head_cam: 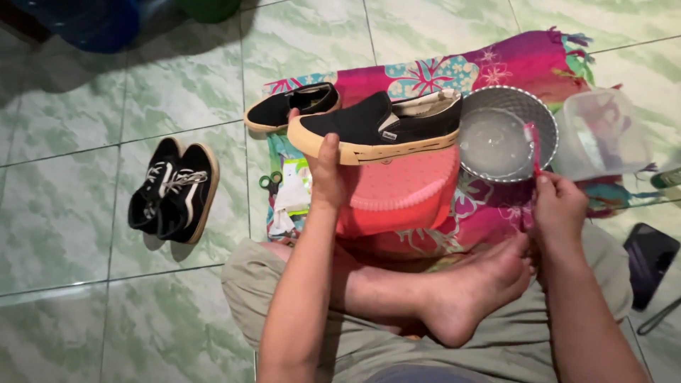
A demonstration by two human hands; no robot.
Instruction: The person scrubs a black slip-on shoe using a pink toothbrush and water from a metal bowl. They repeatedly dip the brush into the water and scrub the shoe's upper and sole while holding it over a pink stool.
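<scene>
Sideways, black tan-soled slip-on shoe [376, 128] in left-hand [328, 174] fingers; right-hand [558, 206] fingers clamp pink toothbrush [533, 145].

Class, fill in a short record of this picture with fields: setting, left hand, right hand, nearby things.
setting: person sits cross-legged on a green tiled floor, a patterned pink cloth spread in front
left hand: left hand holds a black slip-on shoe by its tan sole, over a pink tub
right hand: right hand holds a pink toothbrush at a metal bowl of water
nearby things: second slip-on, pair of black lace-up shoes, clear plastic container, dark phone
</scene>
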